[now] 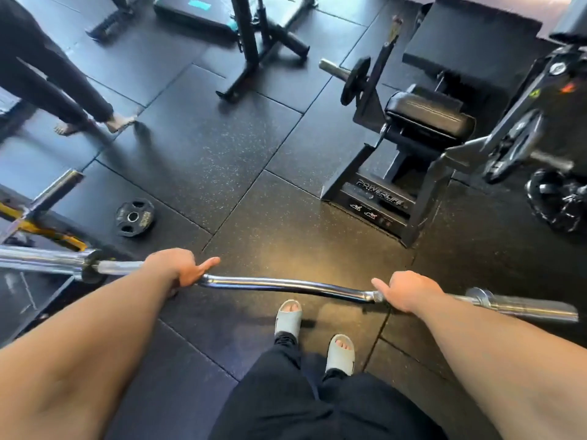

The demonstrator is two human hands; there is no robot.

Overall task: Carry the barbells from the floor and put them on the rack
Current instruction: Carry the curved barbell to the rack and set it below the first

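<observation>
A chrome curl barbell (286,285) with a bent middle hangs level in front of me, above the black rubber floor. My left hand (178,268) grips it left of the bend, thumb pointing inward. My right hand (409,292) grips it right of the bend. Both bare sleeves stick out past my hands, and no plates are on them. My feet in grey slides (340,352) stand just below the bar. I cannot make out which stand is the barbell rack.
A black weight plate (135,216) lies on the floor to the left, near a yellow-framed stand (38,228). A black plate-loaded machine (409,147) stands ahead on the right. Another person's legs (57,87) are at the far left. A black upright frame (251,49) stands at the back.
</observation>
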